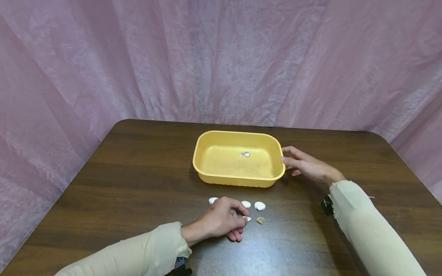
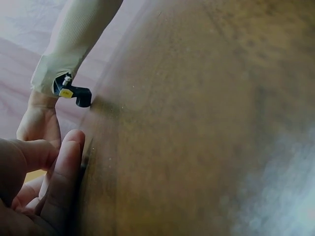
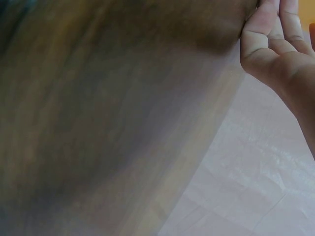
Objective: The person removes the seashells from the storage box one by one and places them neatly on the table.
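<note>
In the head view my left hand is low over the table, pinching a small white seashell between thumb and index finger. A tan, broken-looking shell lies just right of it. Behind are white ribbed scallop-like shells, one partly covered by the left hand. My right hand holds the right rim of a yellow plastic tub, thumb over the edge, other fingers outside. Two small shells lie on the tub's floor. The left wrist view shows the left hand, but no shell is visible there.
The dark wood table has rounded far corners. A pink velvety curtain hangs behind it. The tub stands beyond the loose shells. A wrist camera sits by the right sleeve.
</note>
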`<action>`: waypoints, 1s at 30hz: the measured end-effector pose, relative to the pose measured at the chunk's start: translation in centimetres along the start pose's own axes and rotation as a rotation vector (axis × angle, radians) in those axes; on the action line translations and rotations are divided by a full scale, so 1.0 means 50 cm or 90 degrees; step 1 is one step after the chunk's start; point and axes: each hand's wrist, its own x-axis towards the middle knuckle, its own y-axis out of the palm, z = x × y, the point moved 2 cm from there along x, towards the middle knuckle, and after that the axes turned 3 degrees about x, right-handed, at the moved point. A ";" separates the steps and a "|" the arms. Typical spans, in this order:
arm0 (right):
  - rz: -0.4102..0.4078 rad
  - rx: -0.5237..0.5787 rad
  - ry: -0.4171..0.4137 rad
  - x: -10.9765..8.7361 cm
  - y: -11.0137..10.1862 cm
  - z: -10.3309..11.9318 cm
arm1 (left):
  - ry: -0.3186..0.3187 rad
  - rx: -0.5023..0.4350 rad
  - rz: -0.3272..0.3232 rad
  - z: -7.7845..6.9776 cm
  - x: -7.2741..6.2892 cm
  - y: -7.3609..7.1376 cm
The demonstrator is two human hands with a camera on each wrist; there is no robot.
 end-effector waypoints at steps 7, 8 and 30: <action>0.003 0.002 -0.001 0.001 0.001 0.003 | -0.001 0.002 0.002 -0.002 -0.003 0.000; 0.004 0.003 -0.001 0.001 0.002 0.003 | -0.001 0.002 0.002 -0.001 -0.004 0.000; 0.007 0.004 0.000 -0.003 0.002 0.003 | 0.009 -0.048 0.023 -0.027 -0.011 -0.008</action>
